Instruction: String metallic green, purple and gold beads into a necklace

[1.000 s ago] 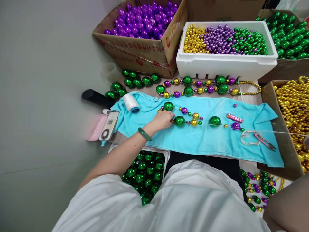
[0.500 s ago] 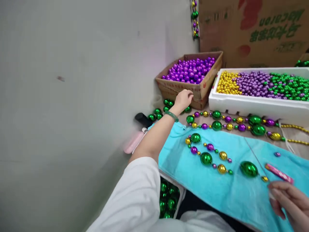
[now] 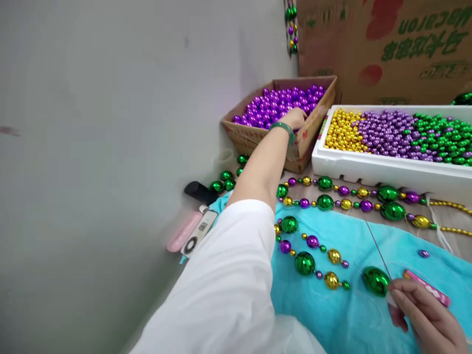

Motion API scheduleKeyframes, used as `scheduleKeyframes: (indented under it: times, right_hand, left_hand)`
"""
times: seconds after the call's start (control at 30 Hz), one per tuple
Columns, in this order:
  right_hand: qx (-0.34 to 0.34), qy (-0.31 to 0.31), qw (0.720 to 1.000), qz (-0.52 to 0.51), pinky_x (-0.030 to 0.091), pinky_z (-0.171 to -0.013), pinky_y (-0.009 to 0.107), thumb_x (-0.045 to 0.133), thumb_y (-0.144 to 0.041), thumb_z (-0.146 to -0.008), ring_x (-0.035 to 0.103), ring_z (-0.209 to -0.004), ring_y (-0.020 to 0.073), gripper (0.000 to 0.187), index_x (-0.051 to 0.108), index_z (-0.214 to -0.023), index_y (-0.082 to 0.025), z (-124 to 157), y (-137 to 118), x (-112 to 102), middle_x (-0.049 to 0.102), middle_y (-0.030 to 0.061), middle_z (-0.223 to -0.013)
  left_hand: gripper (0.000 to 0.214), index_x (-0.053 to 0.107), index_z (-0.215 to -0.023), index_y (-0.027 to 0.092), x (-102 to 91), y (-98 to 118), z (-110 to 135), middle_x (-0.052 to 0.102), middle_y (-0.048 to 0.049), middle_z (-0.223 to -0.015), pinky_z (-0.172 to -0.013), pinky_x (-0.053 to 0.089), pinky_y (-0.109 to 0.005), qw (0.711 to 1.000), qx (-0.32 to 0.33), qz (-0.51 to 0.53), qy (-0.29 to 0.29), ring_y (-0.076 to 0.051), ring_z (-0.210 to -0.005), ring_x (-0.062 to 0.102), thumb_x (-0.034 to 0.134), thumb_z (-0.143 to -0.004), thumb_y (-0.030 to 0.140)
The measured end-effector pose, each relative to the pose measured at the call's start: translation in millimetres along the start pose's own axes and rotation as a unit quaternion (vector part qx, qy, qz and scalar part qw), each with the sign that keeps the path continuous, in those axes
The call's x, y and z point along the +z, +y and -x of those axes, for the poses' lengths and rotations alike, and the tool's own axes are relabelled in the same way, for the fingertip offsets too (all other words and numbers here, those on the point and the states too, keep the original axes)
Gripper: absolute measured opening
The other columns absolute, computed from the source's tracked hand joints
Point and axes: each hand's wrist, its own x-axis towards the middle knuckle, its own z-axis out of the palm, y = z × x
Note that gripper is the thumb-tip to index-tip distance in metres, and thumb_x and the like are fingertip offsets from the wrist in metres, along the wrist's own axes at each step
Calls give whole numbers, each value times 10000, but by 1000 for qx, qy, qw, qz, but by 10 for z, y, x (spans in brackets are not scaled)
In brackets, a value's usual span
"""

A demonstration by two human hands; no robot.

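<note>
My left hand [image 3: 295, 118], a green bangle on its wrist, reaches into the cardboard box of purple beads [image 3: 275, 105]; its fingers curl down among the beads and what they hold is hidden. My right hand [image 3: 424, 314] at the lower right pinches a thin needle [image 3: 376, 246] with thread, right beside a large green bead [image 3: 375, 280]. A partly strung strand of green, gold and purple beads [image 3: 313, 255] lies on the turquoise towel [image 3: 354, 314].
A white foam box [image 3: 383, 169] holds gold, purple and green small beads. Finished strands [image 3: 350, 196] lie before it. A pink item [image 3: 427, 287] rests on the towel. Loose green beads [image 3: 223, 182], a black object, a pink case and a small device sit by the wall.
My left hand has gone from the strand on the towel up into the purple bead box. My right hand came into view holding the needle. The view swung left and up.
</note>
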Motion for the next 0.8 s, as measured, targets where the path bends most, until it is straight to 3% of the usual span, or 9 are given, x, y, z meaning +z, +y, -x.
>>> scheduleKeyframes:
  times: [0.13, 0.27, 0.37, 0.43, 0.5, 0.63, 0.7, 0.8]
  right_hand:
    - [12, 23, 999, -19, 438, -440, 277, 705, -420, -784, 534, -517, 173, 223, 657, -878, -224, 56, -12, -14, 566, 25, -609]
    - [8, 60, 998, -35, 399, -436, 256, 700, -388, -806, 521, -516, 151, 191, 668, -860, -208, 105, -113, 30, 561, 19, -606]
    - [-18, 100, 993, -55, 367, -423, 255, 706, -368, -802, 517, -506, 150, 194, 708, -905, -204, 124, -183, 69, 552, 16, -591]
    - [-39, 110, 991, -60, 367, -415, 255, 708, -365, -799, 516, -492, 149, 214, 727, -944, -209, 134, -183, 86, 550, 12, -574]
    - [-52, 115, 990, -58, 371, -401, 251, 708, -376, -796, 512, -471, 143, 219, 734, -935, -208, 147, -146, 94, 554, 11, -564]
    - [-55, 107, 992, -44, 378, -386, 240, 712, -393, -792, 507, -459, 135, 225, 723, -882, -187, 213, -41, 107, 545, 8, -551]
    - [-63, 106, 991, -45, 396, -406, 236, 702, -378, -807, 506, -470, 127, 207, 714, -892, -189, 272, -7, 115, 544, 1, -555]
    - [-82, 106, 990, -47, 408, -423, 232, 687, -350, -827, 505, -475, 117, 168, 706, -905, -202, 376, 22, 126, 549, -7, -568]
  left_hand:
    - [298, 704, -1044, 42, 88, -23, -134, 696, -107, -1070, -1022, 409, -389, 998, -34, 39, -24, -259, -1118, 594, 633, -755, 39]
    - [196, 661, -1003, 30, 1, -37, -145, 676, -61, -1053, -1100, 323, -452, 991, -28, 130, 35, -257, -1249, 482, 538, -856, 67]
    - [238, 604, -1121, 197, -52, 133, 142, 686, 10, -1095, -1079, 400, -412, 975, 13, 209, 76, -148, -1194, 440, 425, -975, 250]
    - [267, 568, -1169, 290, -4, 332, 614, 685, 43, -1116, -944, 502, -342, 959, 45, 269, 82, -118, -1087, 488, 361, -1005, 331]
    - [287, 544, -1234, 234, 137, 528, 1271, 663, 8, -1164, -816, 539, -316, 884, 65, 462, 34, -122, -978, 606, 420, -975, 228]
    - [294, 578, -1166, 200, 589, 708, 2512, 691, -49, -1053, -689, 562, -242, 735, -37, 659, -154, -116, -792, 680, 550, -900, 323]
    - [288, 593, -1129, 205, 778, 716, 2871, 696, -41, -1010, -668, 563, -207, 668, -77, 719, -175, -106, -753, 689, 606, -860, 307]
    - [286, 603, -1150, 217, 940, 727, 3124, 701, -33, -972, -645, 563, -175, 599, -109, 775, -170, -95, -727, 693, 596, -873, 287]
